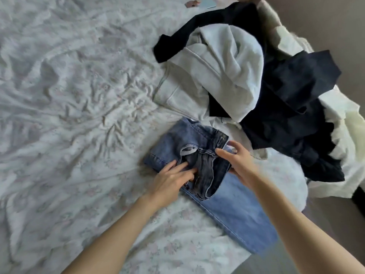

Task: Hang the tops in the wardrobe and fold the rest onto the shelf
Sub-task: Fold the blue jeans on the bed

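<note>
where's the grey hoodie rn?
Head view, upper right of centre: the light grey hoodie lies crumpled on the floral bedsheet, amid black garments, just beyond the blue denim jeans both hands are folding.

Blue jeans, floral bedsheet

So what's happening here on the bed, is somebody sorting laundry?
Yes. A person is folding a pair of blue jeans on the floral bedsheet. The left hand presses flat on the folded denim, while the right hand grips the waistband end. One leg still trails toward the bed's edge. Beside them lies an unsorted pile: a grey hoodie, a black top and dark navy garments.
</note>
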### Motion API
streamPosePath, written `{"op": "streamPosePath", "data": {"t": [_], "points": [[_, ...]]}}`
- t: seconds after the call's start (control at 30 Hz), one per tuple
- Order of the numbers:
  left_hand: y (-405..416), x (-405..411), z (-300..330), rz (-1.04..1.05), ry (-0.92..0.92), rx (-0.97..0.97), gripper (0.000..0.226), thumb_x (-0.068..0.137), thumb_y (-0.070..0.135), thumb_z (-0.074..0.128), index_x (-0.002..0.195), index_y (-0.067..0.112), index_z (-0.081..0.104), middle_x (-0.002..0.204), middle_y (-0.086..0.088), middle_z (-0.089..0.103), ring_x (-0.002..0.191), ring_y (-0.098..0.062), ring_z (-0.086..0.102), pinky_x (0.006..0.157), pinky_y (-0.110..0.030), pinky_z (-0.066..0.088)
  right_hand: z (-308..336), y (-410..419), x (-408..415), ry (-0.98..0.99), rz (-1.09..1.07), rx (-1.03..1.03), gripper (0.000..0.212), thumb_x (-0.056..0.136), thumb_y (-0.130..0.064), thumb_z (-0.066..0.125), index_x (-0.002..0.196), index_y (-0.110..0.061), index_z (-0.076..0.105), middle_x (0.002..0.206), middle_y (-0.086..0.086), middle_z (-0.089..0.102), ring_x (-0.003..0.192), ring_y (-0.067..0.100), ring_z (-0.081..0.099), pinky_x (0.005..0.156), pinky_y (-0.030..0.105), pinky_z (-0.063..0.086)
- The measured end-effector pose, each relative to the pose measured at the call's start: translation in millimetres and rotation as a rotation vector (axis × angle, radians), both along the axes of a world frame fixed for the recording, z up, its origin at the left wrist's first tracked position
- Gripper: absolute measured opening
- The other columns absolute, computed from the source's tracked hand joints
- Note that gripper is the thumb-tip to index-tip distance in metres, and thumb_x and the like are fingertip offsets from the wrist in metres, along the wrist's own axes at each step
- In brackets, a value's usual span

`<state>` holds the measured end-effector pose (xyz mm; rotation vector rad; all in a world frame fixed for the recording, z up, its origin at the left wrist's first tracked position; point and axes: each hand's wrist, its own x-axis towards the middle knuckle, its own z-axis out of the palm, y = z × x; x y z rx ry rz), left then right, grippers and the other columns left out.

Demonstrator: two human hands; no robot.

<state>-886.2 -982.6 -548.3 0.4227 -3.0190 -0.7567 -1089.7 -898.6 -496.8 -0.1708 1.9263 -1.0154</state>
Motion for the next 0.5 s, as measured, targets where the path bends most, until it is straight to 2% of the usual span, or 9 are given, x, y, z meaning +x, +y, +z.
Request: {"op": "streamPosePath", "data": {"t": [0.07,0.1,0.17,0.2,0.23,0.3,0.37,0.4,0.5], "points": [[10,3,-8,-0.038,-0.106,0.049,0.052,0.072,-0.009,0.056,0.120,0.012,0.060,0.140,0.002,0.051,0.136,-0.020,0.039,0.117,-0.043,0.007,-15,12,0,0.066,-0.004,0.018,0.021,0.083,-0.008,0.067,0.087,-0.024,0.055,0.087,0.014,0.062,0.074,0.022,0.056,0.063,0.032,0.043],[14,5,-9,-0.023,-0.117,0.094,0.051,0.073,-0.006,0.052,0.119,0.013,0.061,0.137,0.000,0.054,0.133,-0.018,0.043,0.118,-0.046,0.009,-20,14,0,0.075,0.002,0.021,0.020,0.083,-0.002,0.063,0.090,-0.019,0.055,0.091,0.017,0.063,0.074,0.022,0.056,0.063,0.031,0.042],[20,5,-6,0.079,-0.021,0.116,0.041,0.067,0.000,0.052,0.103,0.011,0.066,0.108,-0.003,0.069,0.104,-0.019,0.064,0.107,-0.051,0.037,-30,21,0,0.154,0.058,0.080,0.023,0.082,0.002,0.055,0.099,-0.013,0.054,0.090,0.017,0.063,0.073,0.021,0.055,0.064,0.031,0.042],[22,2,-3,0.159,0.061,0.079,0.033,0.067,0.002,0.053,0.096,0.010,0.068,0.095,-0.003,0.070,0.090,-0.022,0.066,0.097,-0.047,0.046,-32,25,1,0.226,0.107,0.157,0.023,0.081,-0.001,0.052,0.101,-0.011,0.053,0.087,0.014,0.062,0.074,0.022,0.054,0.064,0.033,0.043],[20,0,-2,0.238,0.127,0.020,0.028,0.069,0.004,0.054,0.094,0.009,0.068,0.091,-0.005,0.068,0.085,-0.025,0.065,0.090,-0.043,0.049,-33,28,4,0.329,0.153,0.252,0.022,0.080,-0.004,0.050,0.102,-0.010,0.052,0.088,0.013,0.060,0.077,0.025,0.054,0.067,0.035,0.044],[14,-8,-2,0.395,0.127,-0.106,0.031,0.075,0.009,0.059,0.105,0.007,0.067,0.105,-0.012,0.064,0.097,-0.032,0.061,0.090,-0.044,0.046,-31,34,8,0.638,0.180,0.361,0.029,0.080,-0.006,0.051,0.109,-0.009,0.051,0.109,0.013,0.057,0.101,0.030,0.053,0.086,0.042,0.041],[4,-20,-2,0.505,0.002,-0.130,0.050,0.080,0.016,0.064,0.128,0.007,0.055,0.133,-0.019,0.052,0.123,-0.040,0.048,0.102,-0.056,0.038,-26,30,16,0.975,0.253,0.210,0.040,0.080,-0.006,0.053,0.119,-0.007,0.051,0.129,0.013,0.050,0.121,0.031,0.046,0.102,0.049,0.030],[-5,-32,-6,0.542,-0.056,-0.109,0.058,0.085,0.021,0.061,0.138,0.008,0.045,0.145,-0.020,0.040,0.134,-0.040,0.035,0.107,-0.060,0.027,-26,18,16,1.110,0.359,0.103,0.043,0.080,-0.008,0.051,0.123,-0.007,0.051,0.133,0.014,0.049,0.125,0.031,0.044,0.106,0.054,0.026],[-11,-51,-18,0.540,-0.195,-0.078,0.062,0.096,0.036,0.042,0.151,0.016,0.019,0.159,-0.010,0.010,0.146,-0.036,0.005,0.113,-0.058,0.005,-33,-8,29,1.270,0.757,0.011,0.050,0.086,-0.023,0.038,0.134,-0.014,0.049,0.143,0.012,0.044,0.135,0.031,0.038,0.109,0.063,0.018]]}}
